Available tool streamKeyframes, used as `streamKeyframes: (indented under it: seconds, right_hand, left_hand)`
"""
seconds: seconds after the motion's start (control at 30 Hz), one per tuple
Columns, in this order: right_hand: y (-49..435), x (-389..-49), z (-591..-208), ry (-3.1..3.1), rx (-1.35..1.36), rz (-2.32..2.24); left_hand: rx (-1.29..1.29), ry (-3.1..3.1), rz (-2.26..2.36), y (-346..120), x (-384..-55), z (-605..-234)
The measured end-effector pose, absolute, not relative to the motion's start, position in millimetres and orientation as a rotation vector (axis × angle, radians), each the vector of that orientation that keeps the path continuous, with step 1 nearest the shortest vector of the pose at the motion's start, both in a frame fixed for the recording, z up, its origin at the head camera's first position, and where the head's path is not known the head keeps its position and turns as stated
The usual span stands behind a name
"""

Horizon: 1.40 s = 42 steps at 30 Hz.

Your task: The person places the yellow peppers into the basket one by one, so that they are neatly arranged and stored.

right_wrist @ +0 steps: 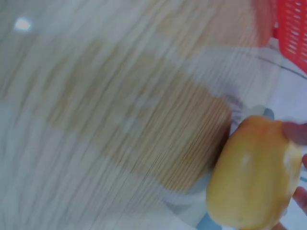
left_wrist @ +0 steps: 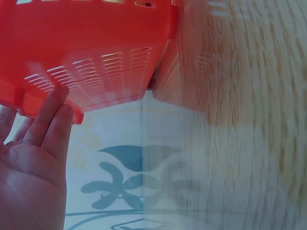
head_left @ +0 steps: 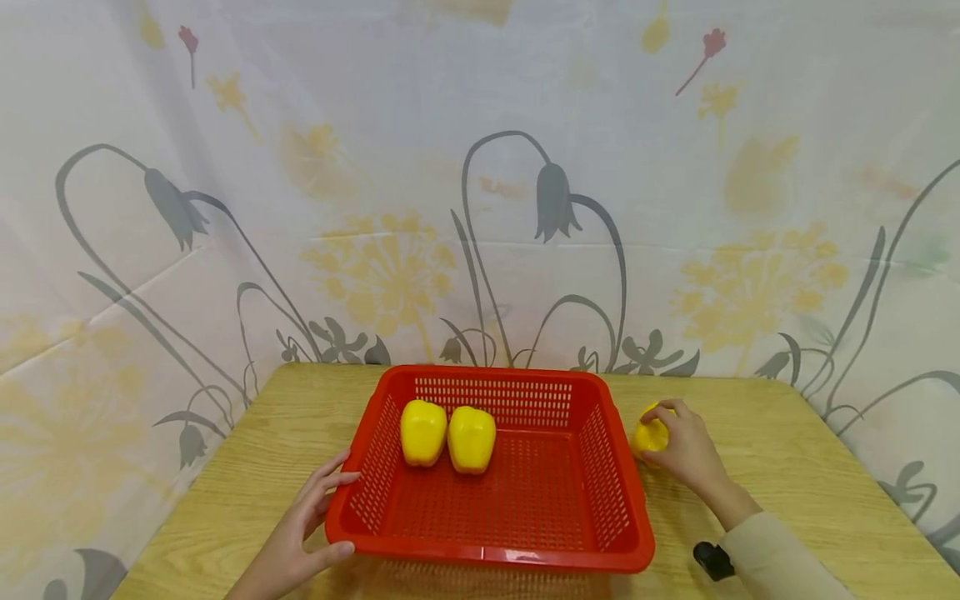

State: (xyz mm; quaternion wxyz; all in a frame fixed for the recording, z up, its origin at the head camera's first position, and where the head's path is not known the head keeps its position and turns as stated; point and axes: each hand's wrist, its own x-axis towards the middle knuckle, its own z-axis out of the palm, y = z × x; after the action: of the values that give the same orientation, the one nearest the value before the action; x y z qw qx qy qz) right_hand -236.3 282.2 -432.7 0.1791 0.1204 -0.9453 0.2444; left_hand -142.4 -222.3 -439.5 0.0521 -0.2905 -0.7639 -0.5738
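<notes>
A red plastic basket (head_left: 517,500) with slotted walls stands on the wooden table. Two yellow bell peppers, a left one (head_left: 423,433) and a right one (head_left: 472,440), lie side by side in its back left part. Just outside the basket's right wall, my right hand (head_left: 686,446) grips another yellow bell pepper (right_wrist: 254,175) between thumb and fingers. My left hand (head_left: 300,525) is at the basket's left side, its thumb by the front left corner. Seen from the left wrist, its fingers (left_wrist: 53,112) are nearly straight against the basket's outer side.
Wood-grain table (head_left: 810,475) surface extends on both sides of the basket. Behind it hangs a pale cloth (head_left: 480,292) printed with flowers, which also covers the sides. A small black object (head_left: 712,560) shows beside the right sleeve (head_left: 780,558).
</notes>
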Motion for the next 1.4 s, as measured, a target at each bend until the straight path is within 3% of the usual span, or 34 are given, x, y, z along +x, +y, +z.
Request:
streamKeyframes:
  seconds: [0.63, 1.4]
  right_hand:
    - [295, -229, -431, -2.631, 0.423, 0.749]
    - [298, -226, -391, -2.426, 0.632, 0.714]
  left_hand:
    - [-0.803, -2.395, -1.756, -222, -141, -439]
    - [-0.845, -2.369, -1.746, -223, -141, -439]
